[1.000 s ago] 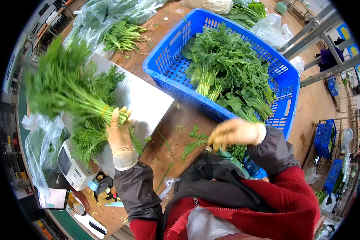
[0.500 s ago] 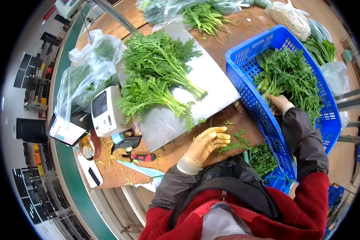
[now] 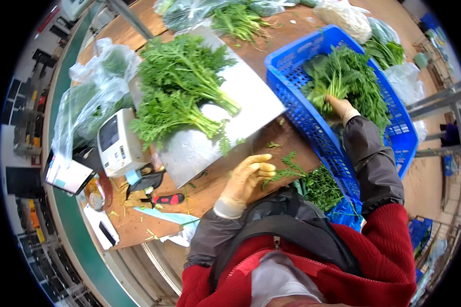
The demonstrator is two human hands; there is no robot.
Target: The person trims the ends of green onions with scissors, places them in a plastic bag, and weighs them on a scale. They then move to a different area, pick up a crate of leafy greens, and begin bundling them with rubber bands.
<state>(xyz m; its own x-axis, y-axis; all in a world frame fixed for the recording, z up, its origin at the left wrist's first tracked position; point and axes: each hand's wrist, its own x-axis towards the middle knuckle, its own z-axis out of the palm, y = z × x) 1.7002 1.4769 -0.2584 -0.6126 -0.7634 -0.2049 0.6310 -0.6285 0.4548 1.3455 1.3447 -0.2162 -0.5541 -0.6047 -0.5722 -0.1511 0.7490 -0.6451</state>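
My right hand [image 3: 341, 108], in a pale glove, is closed around the stems of a bunch of chrysanthemum greens [image 3: 354, 77] inside the blue plastic basket [image 3: 312, 115]. The leaves fan out to the right, over more greens. My left hand [image 3: 247, 179], gloved in yellowish rubber, hovers over the wooden table's near edge, fingers loosely curved and apart with nothing in them. Beyond it, two bunches of the same greens lie on a metal scale plate [image 3: 251, 102]: one bunch [image 3: 184, 66] farther away, the other [image 3: 176, 113] nearer, stems pointing right.
A white scale unit [image 3: 119, 146] with a screen stands left of the plate, beside bagged vegetables [image 3: 95, 97]. A red-and-black-handled knife [image 3: 168, 199] and a phone-like device [image 3: 106, 233] lie near the front edge. More greens [image 3: 321, 189] sit below the basket. Bagged produce [image 3: 343, 18] lines the back.
My right hand has shifted slightly away from me inside the basket, and the gripped stems now show more plainly. My left hand stays nearly in place. The whole view has shifted a little.
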